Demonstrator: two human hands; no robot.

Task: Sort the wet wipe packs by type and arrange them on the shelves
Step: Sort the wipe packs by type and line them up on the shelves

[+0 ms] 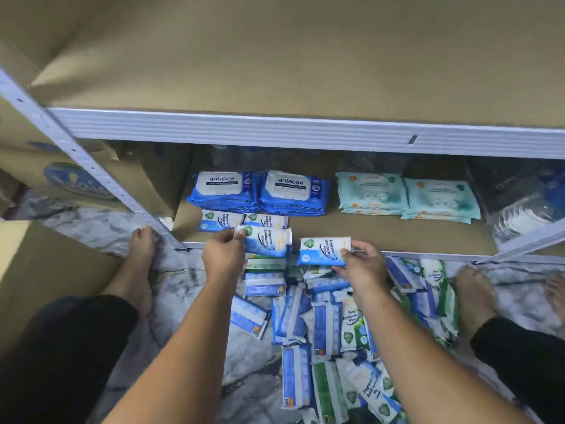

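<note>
The left grip (224,249) pinches a blue antibacterial wipes pack (269,243) over the bottom shelf (397,237) edge, and the right grip (362,264) holds a second pack (324,250). Both probably belong flat beside the matching row (220,221), clear of the Antabax packs (256,191).

Dim, flat light, seemingly from overhead behind the camera. The ribbed grey metal shelf beam (305,133) is the brightest band. Below it the rear of the lower shelf falls into deep shadow, where clear plastic-wrapped bundles (519,191) give only a dull sheen. Wide-angle distortion bows the beam and splays the perforated grey metal upright (91,166) at its left end. Everything looks soft and smeared: print is legible on the blue-and-white antibacterial wipe packs (267,241) just below the beam, unreadable on the pale teal wipe packs (406,194) under its right half.
</note>
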